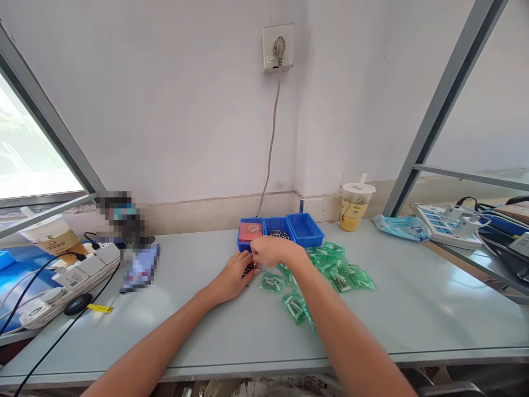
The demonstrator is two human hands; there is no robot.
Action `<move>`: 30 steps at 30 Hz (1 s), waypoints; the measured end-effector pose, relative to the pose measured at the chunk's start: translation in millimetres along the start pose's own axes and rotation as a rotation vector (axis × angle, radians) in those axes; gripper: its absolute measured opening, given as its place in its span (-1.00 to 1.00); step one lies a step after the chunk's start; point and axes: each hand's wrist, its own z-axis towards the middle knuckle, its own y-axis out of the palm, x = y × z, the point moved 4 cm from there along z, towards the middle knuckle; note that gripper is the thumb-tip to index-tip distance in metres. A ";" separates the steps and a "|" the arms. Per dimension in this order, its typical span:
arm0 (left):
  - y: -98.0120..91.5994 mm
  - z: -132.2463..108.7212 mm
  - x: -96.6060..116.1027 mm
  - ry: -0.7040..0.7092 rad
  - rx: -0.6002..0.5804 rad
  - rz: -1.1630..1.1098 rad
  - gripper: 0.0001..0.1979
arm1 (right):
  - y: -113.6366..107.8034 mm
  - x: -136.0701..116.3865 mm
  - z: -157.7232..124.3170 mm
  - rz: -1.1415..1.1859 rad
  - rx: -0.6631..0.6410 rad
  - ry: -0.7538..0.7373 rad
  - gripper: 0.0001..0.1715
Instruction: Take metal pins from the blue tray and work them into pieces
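Observation:
My left hand point(232, 277) rests on the table with its fingers curled around several small, dark, shiny metal pieces point(249, 269) that look like screws. Across from it, my right hand point(275, 251) reaches in, thumb and fingers pinched together close to my left fingertips. What that pinch holds is hidden. Just behind both hands stand joined blue bins point(305, 229); the left one holds red packets point(250, 231), the middle one dark screw-like pieces point(278, 234). Small green plastic bags point(294, 306) with metal pieces inside lie beside and beneath my right forearm.
A drink cup point(354, 207) and a light-blue packet point(401, 227) stand towards the right back. Power strips with plugs point(463, 226) and cables lie at the right; another strip point(70, 284) and a black cable run along the left. A blurred phone-like object point(141, 267) lies left.

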 end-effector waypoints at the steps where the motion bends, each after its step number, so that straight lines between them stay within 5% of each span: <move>1: 0.1 -0.1 0.1 0.001 -0.001 0.006 -0.83 | 2.7 1.0 -5.3 0.007 0.033 0.015 -0.79; 5: 1.2 -0.5 -0.9 0.009 -0.005 0.019 -0.79 | 11.9 2.3 -24.0 0.031 0.139 0.027 -0.79; 10: 0.9 -1.2 -0.6 0.013 -0.011 0.016 -0.78 | 3.1 8.9 -29.9 0.175 0.260 -0.186 -0.84; 21: -1.3 -3.0 1.4 -0.008 -0.016 -0.026 -0.82 | 41.0 82.6 -10.3 1.244 0.473 -0.139 -0.78; 27: -0.9 -2.7 0.8 -0.005 -0.018 -0.020 -0.81 | 10.3 58.8 -56.7 1.199 0.567 -0.182 -0.62; 30: -0.6 -2.2 0.4 -0.005 -0.017 -0.017 -0.78 | 0.8 41.7 -87.9 1.213 0.729 -0.190 -0.60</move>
